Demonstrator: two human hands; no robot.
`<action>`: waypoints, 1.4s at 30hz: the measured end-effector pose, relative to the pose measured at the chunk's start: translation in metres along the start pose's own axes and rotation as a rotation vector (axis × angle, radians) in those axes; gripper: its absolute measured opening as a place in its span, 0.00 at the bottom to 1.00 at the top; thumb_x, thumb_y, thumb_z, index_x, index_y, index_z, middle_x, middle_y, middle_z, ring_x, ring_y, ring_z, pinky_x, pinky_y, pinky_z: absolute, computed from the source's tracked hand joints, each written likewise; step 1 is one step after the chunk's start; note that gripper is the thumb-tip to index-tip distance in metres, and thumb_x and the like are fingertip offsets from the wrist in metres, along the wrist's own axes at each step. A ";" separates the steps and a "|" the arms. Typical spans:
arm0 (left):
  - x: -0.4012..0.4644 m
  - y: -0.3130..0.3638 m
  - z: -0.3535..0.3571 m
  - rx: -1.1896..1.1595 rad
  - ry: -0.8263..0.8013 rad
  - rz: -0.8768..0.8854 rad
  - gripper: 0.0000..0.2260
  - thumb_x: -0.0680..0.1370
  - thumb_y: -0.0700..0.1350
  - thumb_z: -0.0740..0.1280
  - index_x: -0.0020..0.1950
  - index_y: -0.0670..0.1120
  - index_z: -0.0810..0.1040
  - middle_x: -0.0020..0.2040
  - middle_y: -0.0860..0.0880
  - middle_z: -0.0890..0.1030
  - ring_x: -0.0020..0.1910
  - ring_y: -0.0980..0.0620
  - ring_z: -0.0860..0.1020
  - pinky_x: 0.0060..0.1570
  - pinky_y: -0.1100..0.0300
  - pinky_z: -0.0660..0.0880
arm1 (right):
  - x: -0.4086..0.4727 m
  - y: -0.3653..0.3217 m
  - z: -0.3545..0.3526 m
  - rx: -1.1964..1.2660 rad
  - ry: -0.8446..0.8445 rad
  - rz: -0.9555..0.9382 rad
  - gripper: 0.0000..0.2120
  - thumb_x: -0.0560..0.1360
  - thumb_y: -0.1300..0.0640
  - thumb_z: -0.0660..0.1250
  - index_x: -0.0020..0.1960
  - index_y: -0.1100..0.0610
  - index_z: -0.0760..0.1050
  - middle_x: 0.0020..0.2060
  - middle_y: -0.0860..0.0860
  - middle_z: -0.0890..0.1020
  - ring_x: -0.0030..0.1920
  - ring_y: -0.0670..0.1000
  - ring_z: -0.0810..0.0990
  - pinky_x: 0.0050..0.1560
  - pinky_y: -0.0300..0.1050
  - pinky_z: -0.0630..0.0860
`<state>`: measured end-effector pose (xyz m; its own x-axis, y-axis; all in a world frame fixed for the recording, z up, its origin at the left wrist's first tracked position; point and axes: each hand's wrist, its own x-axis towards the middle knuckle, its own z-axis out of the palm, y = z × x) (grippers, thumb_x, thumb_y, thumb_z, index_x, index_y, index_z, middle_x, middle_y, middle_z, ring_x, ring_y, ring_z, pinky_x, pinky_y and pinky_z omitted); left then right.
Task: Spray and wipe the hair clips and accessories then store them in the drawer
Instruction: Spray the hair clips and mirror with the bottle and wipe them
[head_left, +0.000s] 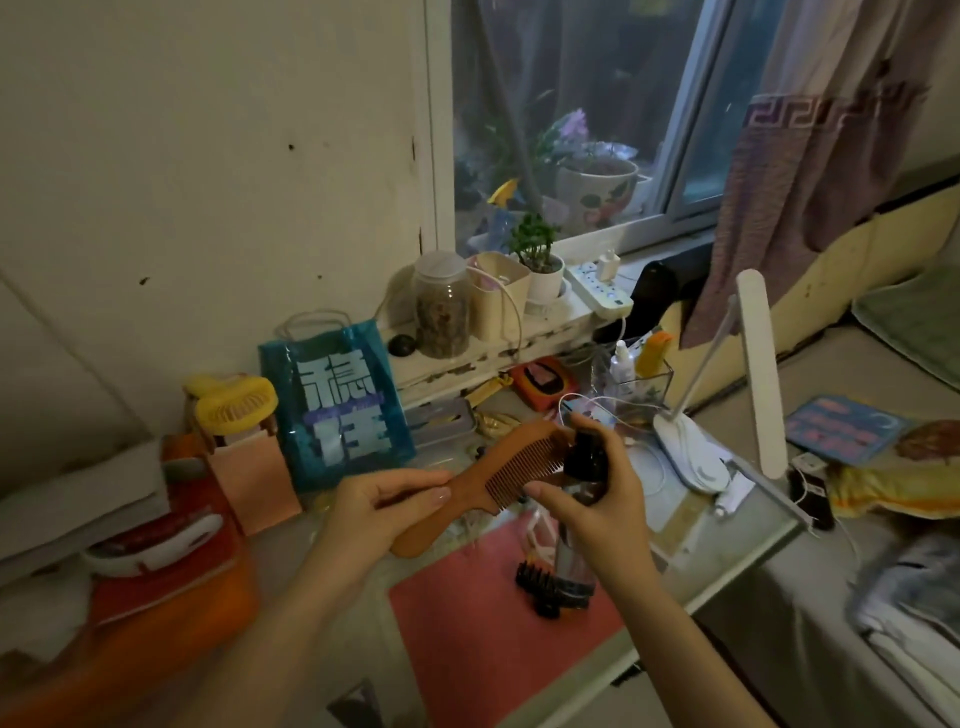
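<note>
The comb (498, 465) is held above the table (743, 525), its handle in the left hand (374, 506) and its teeth touching the head of the spray bottle (582, 499) to its right, which the right hand (597, 493) grips. Below the bottle, a hair clip (535, 587) lies on the mat (478, 623). Behind the comb stands a bag (337, 405), with a fan (236, 405) to its left. The lamp (727, 415) stands right of the hands. On the sill (519, 338) behind, a jar (441, 306), cup (498, 296), plant (540, 260) and power strip (597, 286) run left to right.
</note>
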<state>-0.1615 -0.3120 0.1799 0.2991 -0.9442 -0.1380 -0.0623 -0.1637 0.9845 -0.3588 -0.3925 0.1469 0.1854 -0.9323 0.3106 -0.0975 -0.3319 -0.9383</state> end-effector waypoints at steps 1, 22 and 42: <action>0.008 -0.007 0.013 -0.015 0.009 -0.032 0.09 0.71 0.39 0.71 0.49 0.50 0.84 0.44 0.53 0.85 0.41 0.57 0.83 0.35 0.71 0.75 | 0.005 0.012 -0.008 -0.014 -0.001 0.016 0.33 0.63 0.57 0.78 0.65 0.52 0.70 0.53 0.38 0.78 0.56 0.42 0.78 0.55 0.40 0.77; 0.095 -0.163 0.275 0.177 0.014 -0.368 0.18 0.67 0.38 0.76 0.48 0.59 0.78 0.49 0.53 0.80 0.49 0.57 0.80 0.48 0.67 0.75 | 0.048 0.249 -0.168 -0.197 -0.045 0.643 0.33 0.63 0.64 0.77 0.62 0.47 0.68 0.48 0.43 0.80 0.44 0.43 0.82 0.52 0.50 0.79; 0.159 -0.218 0.298 0.712 -0.072 -0.295 0.18 0.70 0.44 0.72 0.59 0.54 0.78 0.53 0.55 0.76 0.55 0.55 0.73 0.55 0.58 0.73 | 0.055 0.302 -0.183 -0.107 -0.022 0.748 0.29 0.66 0.61 0.76 0.62 0.50 0.69 0.55 0.46 0.79 0.53 0.48 0.80 0.57 0.49 0.77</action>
<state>-0.3844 -0.5115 -0.0888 0.3375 -0.8454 -0.4141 -0.5943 -0.5325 0.6027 -0.5575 -0.5705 -0.0913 0.0520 -0.9119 -0.4072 -0.2996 0.3747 -0.8774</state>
